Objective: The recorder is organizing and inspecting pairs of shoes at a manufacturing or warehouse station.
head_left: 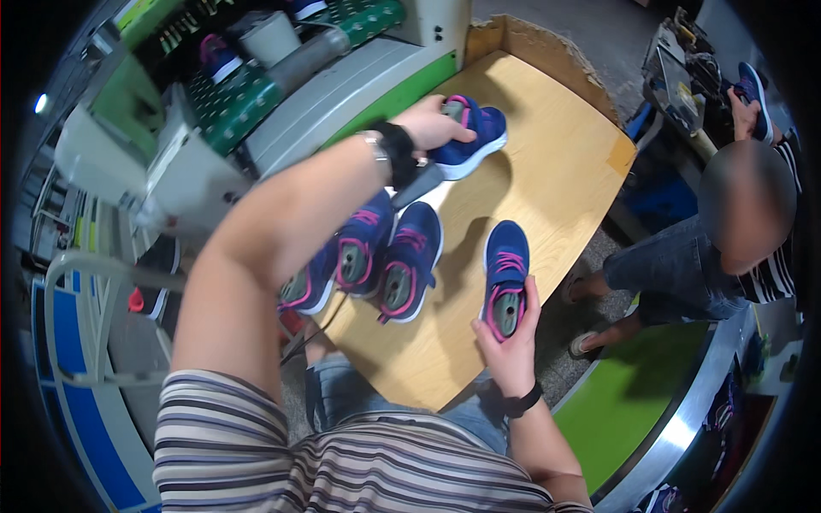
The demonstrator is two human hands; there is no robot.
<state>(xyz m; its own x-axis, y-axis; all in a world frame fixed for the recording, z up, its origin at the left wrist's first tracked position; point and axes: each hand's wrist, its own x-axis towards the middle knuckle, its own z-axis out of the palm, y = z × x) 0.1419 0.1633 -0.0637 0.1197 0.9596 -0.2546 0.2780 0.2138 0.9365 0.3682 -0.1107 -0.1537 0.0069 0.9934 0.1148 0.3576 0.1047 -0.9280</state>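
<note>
At the far side of the wooden table, my left hand [430, 125] is closed round the heel end of a navy sneaker [466, 158] with a pink collar and white sole. Another navy toe shows right beside that shoe; whether it is a second sneaker I cannot tell. My right hand [516, 338] grips the heel of another navy sneaker [510, 248], its pink laces up and its toe pointing away from me. A grey-green shoe last fills its opening. Left of it stand several like sneakers [410, 261] in a row, partly hidden by my left arm.
The wooden table [547, 162] has a ragged cardboard edge [547, 43] at its back. A machine with a green perforated conveyor [231, 107] carries shoes at the far left. At right a person [658, 265] holds a sneaker [753, 98], near a green belt [633, 410].
</note>
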